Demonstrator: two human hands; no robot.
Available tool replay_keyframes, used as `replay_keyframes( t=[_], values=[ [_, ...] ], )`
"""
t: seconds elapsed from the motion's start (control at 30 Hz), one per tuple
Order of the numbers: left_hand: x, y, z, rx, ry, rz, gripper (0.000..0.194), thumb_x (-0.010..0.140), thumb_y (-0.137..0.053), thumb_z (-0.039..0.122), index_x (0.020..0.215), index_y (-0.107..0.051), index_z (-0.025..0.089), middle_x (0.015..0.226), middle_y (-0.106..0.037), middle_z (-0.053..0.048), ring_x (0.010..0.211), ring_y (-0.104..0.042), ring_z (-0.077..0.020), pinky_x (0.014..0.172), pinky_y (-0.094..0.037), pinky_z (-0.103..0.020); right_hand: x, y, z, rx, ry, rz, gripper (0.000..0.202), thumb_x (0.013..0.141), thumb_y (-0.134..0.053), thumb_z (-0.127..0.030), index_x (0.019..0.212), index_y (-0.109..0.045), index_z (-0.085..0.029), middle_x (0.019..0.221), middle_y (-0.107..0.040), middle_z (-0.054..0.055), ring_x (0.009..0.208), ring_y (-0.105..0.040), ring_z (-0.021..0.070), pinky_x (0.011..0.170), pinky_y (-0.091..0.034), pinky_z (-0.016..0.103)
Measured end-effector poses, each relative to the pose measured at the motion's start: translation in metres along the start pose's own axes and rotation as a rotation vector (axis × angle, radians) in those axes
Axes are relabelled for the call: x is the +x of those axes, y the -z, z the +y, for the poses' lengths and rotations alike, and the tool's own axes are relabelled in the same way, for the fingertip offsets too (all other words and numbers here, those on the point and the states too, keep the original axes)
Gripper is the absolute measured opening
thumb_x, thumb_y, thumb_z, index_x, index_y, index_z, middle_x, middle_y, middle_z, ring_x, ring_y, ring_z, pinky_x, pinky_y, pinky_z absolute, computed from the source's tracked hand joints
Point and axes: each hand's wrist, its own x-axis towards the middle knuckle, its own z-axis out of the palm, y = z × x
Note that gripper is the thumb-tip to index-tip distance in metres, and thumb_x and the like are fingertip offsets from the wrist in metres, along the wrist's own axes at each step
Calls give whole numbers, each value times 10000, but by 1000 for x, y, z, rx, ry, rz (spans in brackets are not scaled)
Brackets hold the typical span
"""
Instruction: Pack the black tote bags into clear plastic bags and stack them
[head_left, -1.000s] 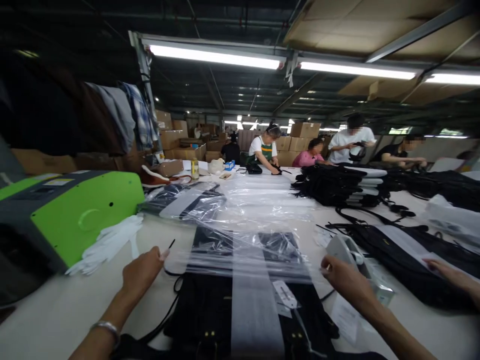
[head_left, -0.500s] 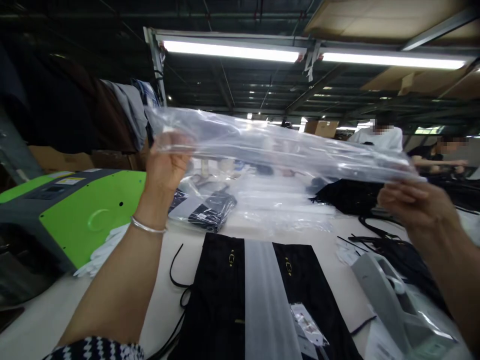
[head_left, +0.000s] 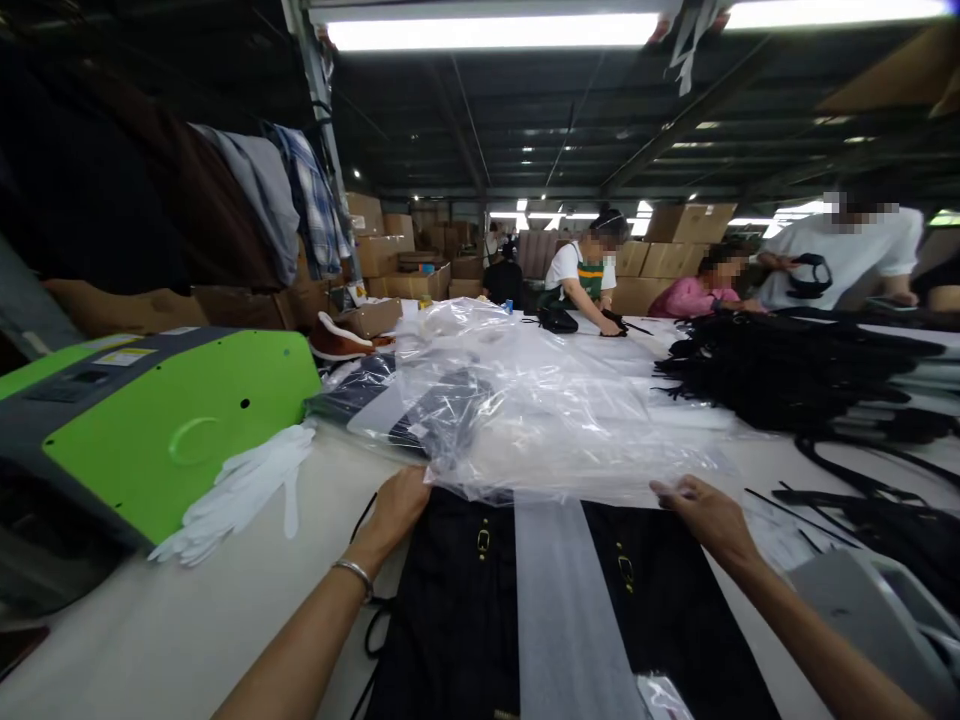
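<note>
Left hand [head_left: 399,505] and right hand [head_left: 706,512]: fingers closed, each pinching the near edge of a clear plastic bag [head_left: 562,452]. Clock centre: plastic bag. Green-and-grey machine [head_left: 180,430]: 9 o'clock. Black bag [head_left: 454,610]: 6 o'clock, far end at the plastic edge. White strip [head_left: 566,600]: lengthwise along the black bag. White gloves [head_left: 236,492]: beside the machine. Gold-toned buckles [head_left: 484,541]: either side of the strip.

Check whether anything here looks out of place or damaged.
Nothing looks damaged. Slightly untidy: white gloves heaped loosely beside the green machine, and crumpled clear plastic at the far end of the black bag.
</note>
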Motion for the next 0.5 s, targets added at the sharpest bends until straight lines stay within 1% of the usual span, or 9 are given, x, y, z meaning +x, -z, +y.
replay_keyframes(
  t=[0.03,0.07,0.13,0.2,0.3,0.37,0.4,0.47,0.5],
  values=[
    [-1,-9,-2,-9,9,10,284,938,-413,239,981,-683,158,1028,-696,-167,1061,-618,-295,961,-429,-415,0,-8,6,-138,18,-11,361,758,-568,-594,664,-528,-248,649,-661,44,723,-664,295,723,-483,389],
    [-1,-17,-5,-38,16,30,290,935,-404,225,991,-677,143,1051,-685,-188,1092,-601,-310,993,-412,-453,-1,-16,13,-228,34,-21,371,801,-489,-598,685,-529,-248,649,-656,52,717,-661,296,721,-474,387],
    [1,-28,-12,-123,12,47,289,932,-403,225,994,-674,145,1100,-677,-193,1149,-572,-315,1063,-365,-491,-2,-30,23,-326,62,-20,381,852,-378,-573,738,-530,-243,725,-681,83,766,-671,301,741,-467,379],
    [4,-31,-20,-245,-11,32,248,912,-459,255,978,-686,181,1147,-690,-150,1185,-564,-291,1120,-330,-460,0,-39,29,-389,53,-16,408,879,-311,-559,783,-537,-234,803,-701,117,815,-677,313,765,-462,382],
    [10,-25,-26,-477,0,20,240,884,-500,311,973,-705,221,1203,-702,-91,1224,-561,-268,1142,-329,-402,4,-40,31,-422,19,-63,457,895,-278,-582,825,-556,-226,812,-702,132,818,-675,326,755,-456,386],
    [13,-21,-25,-649,59,30,297,888,-486,380,999,-706,214,1146,-725,-90,1185,-593,-277,1091,-393,-403,5,-39,31,-388,9,-77,492,891,-277,-629,807,-560,-235,763,-687,109,776,-664,316,713,-449,371],
    [13,-21,-22,-739,97,36,334,888,-479,415,1019,-702,203,1090,-738,-91,1136,-620,-281,1043,-437,-404,4,-38,31,-356,14,-59,505,886,-279,-653,782,-552,-241,731,-672,91,749,-654,305,691,-441,359],
    [13,-23,-15,-918,175,39,384,863,-510,471,1021,-694,173,942,-751,-88,976,-674,-275,906,-516,-389,1,-37,31,-273,27,-1,516,872,-292,-688,714,-514,-251,663,-624,52,686,-619,271,653,-421,334],
    [12,-25,-11,-1002,212,35,385,835,-550,486,982,-694,160,855,-744,-78,873,-686,-263,825,-540,-374,-1,-36,30,-229,31,31,514,866,-303,-696,682,-487,-252,627,-591,33,656,-595,251,640,-411,323]
  ],
)
